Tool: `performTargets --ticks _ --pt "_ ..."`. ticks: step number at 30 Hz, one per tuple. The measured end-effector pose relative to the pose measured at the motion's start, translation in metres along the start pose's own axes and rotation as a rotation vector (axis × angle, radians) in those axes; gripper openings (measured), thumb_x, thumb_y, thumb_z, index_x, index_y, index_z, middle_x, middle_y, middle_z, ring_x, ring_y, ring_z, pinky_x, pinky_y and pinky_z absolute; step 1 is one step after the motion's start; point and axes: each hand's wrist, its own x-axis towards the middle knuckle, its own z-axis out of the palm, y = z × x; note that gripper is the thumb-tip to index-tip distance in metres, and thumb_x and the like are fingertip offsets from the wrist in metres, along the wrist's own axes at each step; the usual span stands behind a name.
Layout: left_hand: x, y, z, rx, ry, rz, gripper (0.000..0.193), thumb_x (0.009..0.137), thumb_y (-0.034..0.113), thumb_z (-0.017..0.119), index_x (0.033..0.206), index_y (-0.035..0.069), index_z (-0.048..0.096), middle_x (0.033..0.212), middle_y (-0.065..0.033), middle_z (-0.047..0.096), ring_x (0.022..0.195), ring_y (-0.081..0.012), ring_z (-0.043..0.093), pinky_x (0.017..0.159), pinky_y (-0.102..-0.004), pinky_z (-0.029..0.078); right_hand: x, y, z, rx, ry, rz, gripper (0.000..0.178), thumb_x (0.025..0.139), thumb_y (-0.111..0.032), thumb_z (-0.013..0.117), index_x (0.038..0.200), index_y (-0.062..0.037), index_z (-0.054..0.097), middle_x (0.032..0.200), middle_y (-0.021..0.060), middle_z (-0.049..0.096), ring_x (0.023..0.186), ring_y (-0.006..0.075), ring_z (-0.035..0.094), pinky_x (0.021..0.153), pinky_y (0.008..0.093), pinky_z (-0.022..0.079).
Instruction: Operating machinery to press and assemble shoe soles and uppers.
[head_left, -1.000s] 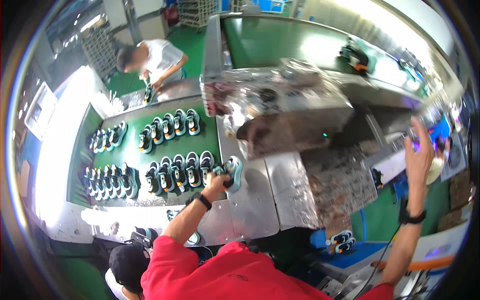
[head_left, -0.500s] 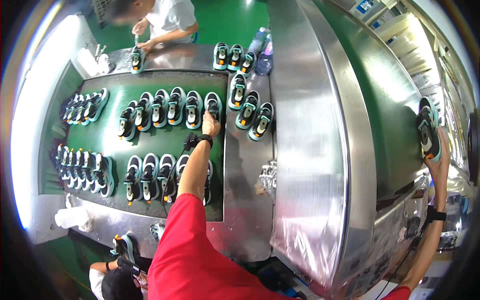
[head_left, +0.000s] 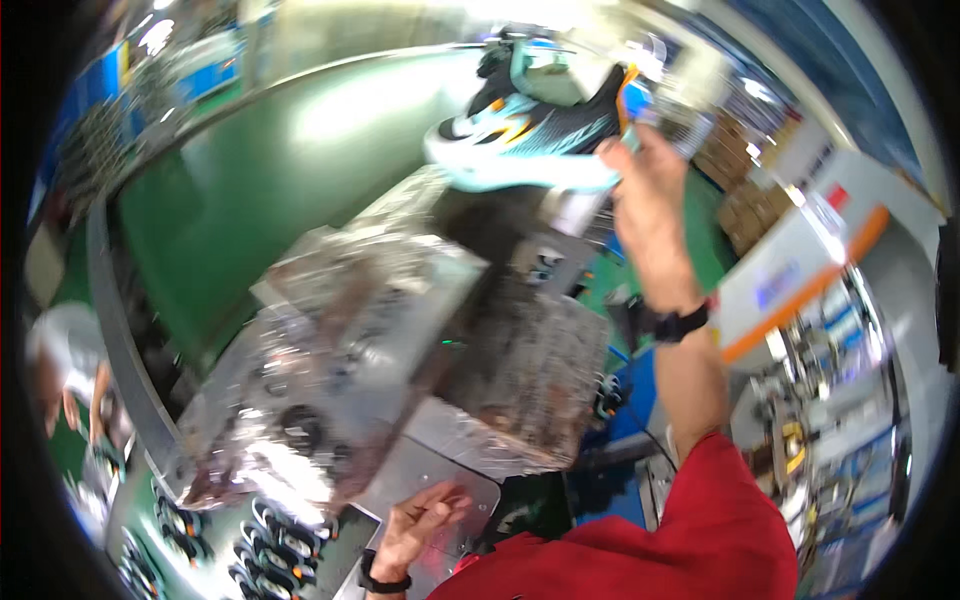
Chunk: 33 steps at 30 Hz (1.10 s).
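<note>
My right hand (head_left: 648,190) grips the heel end of a sneaker (head_left: 540,135) and holds it up, toe to the left. The sneaker has a dark mesh upper, a pale teal sole and orange accents. Beyond its toe and collar lies a blurred black-and-teal shape I cannot make out clearly. Low in the picture, near a metal plate, my left hand (head_left: 420,525) has loosely bent fingers, apart, with nothing in them. Several more sneakers (head_left: 275,545) sit in rows at the lower left, left of that hand.
A green conveyor belt (head_left: 270,150) with a metal edge runs across the upper left. Film-wrapped machine housing (head_left: 330,340) stands between my hands. A co-worker (head_left: 75,370) is at the far left. Cardboard boxes (head_left: 745,185) and an orange-edged white panel (head_left: 805,270) are at right.
The view has swung to the right. My left hand has come off the sneaker it was touching in the row. The sneaker in my right hand is now raised and shows its side.
</note>
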Motion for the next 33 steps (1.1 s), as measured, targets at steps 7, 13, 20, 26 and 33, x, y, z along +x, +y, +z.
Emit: performTargets --ticks 7,13,20,26,33 --pt "0.105 0.044 0.231 -0.113 -0.448 0.296 0.083 0.089 0.050 0.061 0.146 0.000 0.028 0.143 -0.0167 0.044 0.131 -0.0321 0.044 0.108 -0.0505 0.037 -0.189 -0.096 -0.161 -0.411 0.125 0.132 0.054 0.070 -0.006 0.073 0.120 0.0069 0.058 0.107 0.0084 0.063 0.098 0.0110 0.056 0.084 0.0281 0.049" --pt "0.110 -0.052 0.381 -0.335 -0.651 0.114 0.056 0.101 0.045 0.039 0.141 0.006 0.039 0.140 -0.0109 0.048 0.130 -0.0256 0.044 0.110 -0.0438 0.034 -0.334 -0.120 -0.263 -0.012 0.455 0.160 0.077 0.070 -0.010 0.082 0.135 0.0033 0.044 0.128 0.0117 0.056 0.119 0.0201 0.053 0.104 0.0330 0.040" --pt "0.075 -0.206 0.511 0.426 -0.882 0.011 0.040 0.096 0.025 0.057 0.124 -0.002 0.052 0.118 -0.0081 0.060 0.107 -0.0173 0.056 0.093 -0.0319 0.042 -0.500 -0.198 -0.429 -0.405 0.742 0.348 0.088 0.070 -0.020 0.085 0.141 -0.0020 0.037 0.126 0.0121 0.055 0.115 0.0194 0.053 0.099 0.0322 0.042" --pt "0.018 -0.332 0.629 0.739 -1.263 -0.131 0.043 0.093 0.028 0.064 0.123 -0.002 0.054 0.109 -0.0105 0.064 0.100 -0.0147 0.057 0.090 -0.0314 0.045 -0.620 -0.214 -0.531 -0.305 1.330 0.274 0.073 0.067 0.001 0.075 0.133 -0.0003 0.043 0.116 0.0086 0.058 0.104 0.0159 0.057 0.091 0.0294 0.048" --pt "0.015 -0.518 0.740 0.943 -1.278 -0.460 0.079 0.089 0.055 0.059 0.137 -0.006 0.042 0.128 -0.0148 0.054 0.114 -0.0238 0.055 0.094 -0.0343 0.045 -0.752 -0.264 -0.597 -0.568 1.829 0.234 0.069 0.065 -0.006 0.075 0.127 0.0019 0.046 0.110 0.0079 0.058 0.096 0.0175 0.058 0.089 0.0288 0.047"
